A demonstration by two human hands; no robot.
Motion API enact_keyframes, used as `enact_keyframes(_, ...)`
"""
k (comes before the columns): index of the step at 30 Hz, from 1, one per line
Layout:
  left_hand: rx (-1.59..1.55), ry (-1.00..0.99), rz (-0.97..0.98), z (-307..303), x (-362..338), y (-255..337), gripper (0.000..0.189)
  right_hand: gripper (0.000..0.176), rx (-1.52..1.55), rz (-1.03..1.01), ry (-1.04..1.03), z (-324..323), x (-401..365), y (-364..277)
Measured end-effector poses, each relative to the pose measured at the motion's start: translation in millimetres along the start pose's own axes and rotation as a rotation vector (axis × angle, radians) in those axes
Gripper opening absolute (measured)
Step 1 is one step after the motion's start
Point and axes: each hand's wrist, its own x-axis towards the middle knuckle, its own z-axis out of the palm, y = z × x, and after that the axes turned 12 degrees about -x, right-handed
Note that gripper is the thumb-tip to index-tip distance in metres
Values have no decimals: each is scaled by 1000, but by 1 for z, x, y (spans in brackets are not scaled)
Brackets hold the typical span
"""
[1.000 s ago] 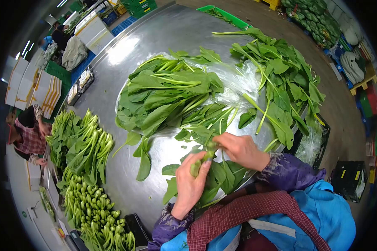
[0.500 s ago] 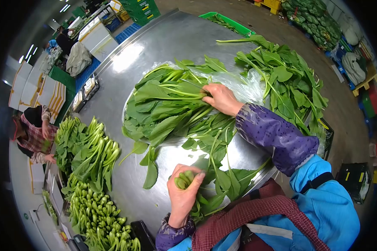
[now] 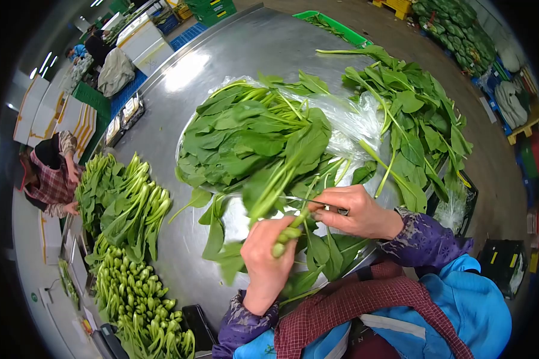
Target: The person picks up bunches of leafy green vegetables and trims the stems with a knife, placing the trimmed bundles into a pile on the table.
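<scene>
My left hand [image 3: 265,257] is closed round the stems of a bunch of leafy greens [image 3: 270,185], near the table's front. Their cut ends stick out by my thumb, and the leaves fan up and away. My right hand [image 3: 356,212] grips a slim knife [image 3: 296,199], its blade pointing left across the stems right beside my left hand. Beyond both hands, a heap of leafy greens [image 3: 233,131] lies partly over a clear plastic bag [image 3: 353,122]. Loose leaves [image 3: 326,257] lie under my hands on the metal table [image 3: 191,287].
Another heap of greens [image 3: 419,113] covers the table's right side. Bunched greens [image 3: 132,281] are stacked along the left edge, where a co-worker [image 3: 54,173] has hands at the pile. A green crate [image 3: 335,27] stands past the far edge; a dark tray [image 3: 199,326] sits front left.
My right hand has come from the heap toward my left hand, bringing the knife to the stems. Leaves now stretch up from my left hand, which has shifted slightly right.
</scene>
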Motion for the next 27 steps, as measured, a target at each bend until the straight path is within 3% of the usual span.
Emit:
enact_keyframes(1, -5, -7, 4, 3, -2, -2, 25, 21, -45, 45, 25, 3, -6, 1)
enact_keyframes(3, -312, 34, -355, 8, -8, -5, 17, 21, -93, 93, 54, 7, -14, -2)
enact_keyframes(4, -368, 6, -415, 8, -12, -7, 14, 22, -155, 102, 10, 10, -16, -5)
enact_keyframes(10, -454, 42, -406, 8, -24, -14, 15, 18, -218, 226, -92, 23, -38, 21)
enact_keyframes(12, -580, 92, -479, -1, -29, -15, 17, 18, -363, 366, -464, 17, -46, 36)
enact_keyframes(13, -638, 104, -533, -8, -29, -15, 18, 18, -365, 367, -470, 16, -45, 38)
enact_keyframes(15, -702, 170, -646, -22, -29, -15, 25, 17, -278, 299, -280, 15, -39, 35)
enact_keyframes(18, -692, 256, -677, -44, -29, -16, 19, 20, -278, 143, -145, 34, -24, 41)
enact_keyframes(22, -752, 312, -719, -67, -36, -23, 19, 25, -543, 82, -186, 68, -9, 61)
enact_keyframes(25, -691, 345, -719, -75, -47, -34, 21, 30, -476, 66, -209, 60, -6, 67)
enact_keyframes(26, -689, 354, -723, -73, -48, -34, 21, 31, -450, 57, -118, 56, -6, 69)
enact_keyframes(27, -748, 446, -742, -70, -47, -33, 19, 31, -447, 56, -122, 48, -6, 63)
